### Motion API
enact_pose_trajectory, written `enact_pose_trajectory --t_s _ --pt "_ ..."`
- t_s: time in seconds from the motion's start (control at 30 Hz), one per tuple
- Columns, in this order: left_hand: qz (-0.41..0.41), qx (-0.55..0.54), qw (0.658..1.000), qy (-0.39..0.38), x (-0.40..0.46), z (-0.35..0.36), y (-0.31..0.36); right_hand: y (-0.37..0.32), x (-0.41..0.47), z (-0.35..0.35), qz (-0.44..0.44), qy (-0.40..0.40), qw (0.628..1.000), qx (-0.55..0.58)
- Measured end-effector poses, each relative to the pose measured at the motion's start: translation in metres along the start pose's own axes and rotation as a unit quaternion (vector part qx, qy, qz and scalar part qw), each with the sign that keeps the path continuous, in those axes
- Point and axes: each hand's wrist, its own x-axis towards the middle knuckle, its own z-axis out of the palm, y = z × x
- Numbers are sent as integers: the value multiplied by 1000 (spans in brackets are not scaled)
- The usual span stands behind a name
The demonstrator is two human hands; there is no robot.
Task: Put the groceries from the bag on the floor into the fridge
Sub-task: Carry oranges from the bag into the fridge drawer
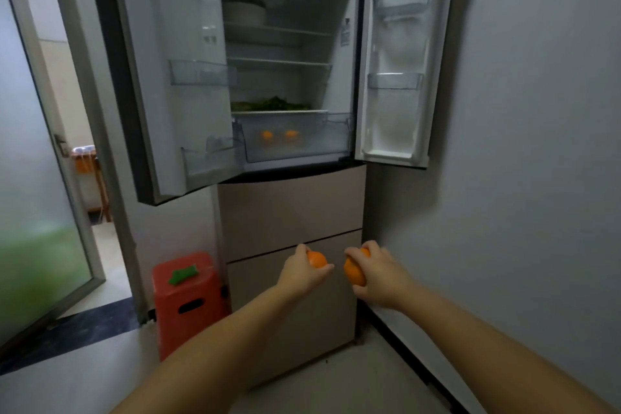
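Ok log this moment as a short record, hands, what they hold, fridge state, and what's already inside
left hand: grip closed on an orange
right hand: grip closed on a second orange
fridge: both upper doors open
crisper drawer: two oranges seen through its front
shelf above drawer: leafy greens
top shelf: white dishes, blurred
beside fridge: red stool

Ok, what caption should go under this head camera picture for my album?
Left hand and right hand each carry an orange toward the open fridge.
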Motion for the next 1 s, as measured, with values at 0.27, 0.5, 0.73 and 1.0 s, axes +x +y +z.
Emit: enact_pose_trajectory --t_s 0.27,0.5,0.73,1.0 --pt "80 4 997 21 182 -30 67 64 163 -47 9 78 997 12" --pt "110 -15 993 38 304 -3 89 125 284 -49 -11 124 987 105" --pt "161 32 972 169 420 -25 123 158 429 -71 -140 181 965 129" --pt "179 100 924 322 509 -123 156 149 584 -127 -255 237 926 146"
